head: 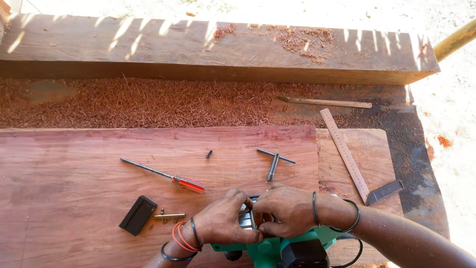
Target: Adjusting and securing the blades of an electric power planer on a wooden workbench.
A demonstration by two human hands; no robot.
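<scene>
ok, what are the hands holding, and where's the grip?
Both the left hand and right hand grip the green power tool at its metal top section; the exact part under the fingers is hidden.

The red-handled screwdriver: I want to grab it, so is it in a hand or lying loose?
Lying loose. The screwdriver rests flat on the reddish plank, apart from both hands, which are on the green power tool.

Outdoor woodworking site; reddish planks [148,164], heaped shavings [148,101], try square [354,164], sandy ground [446,99].
</scene>
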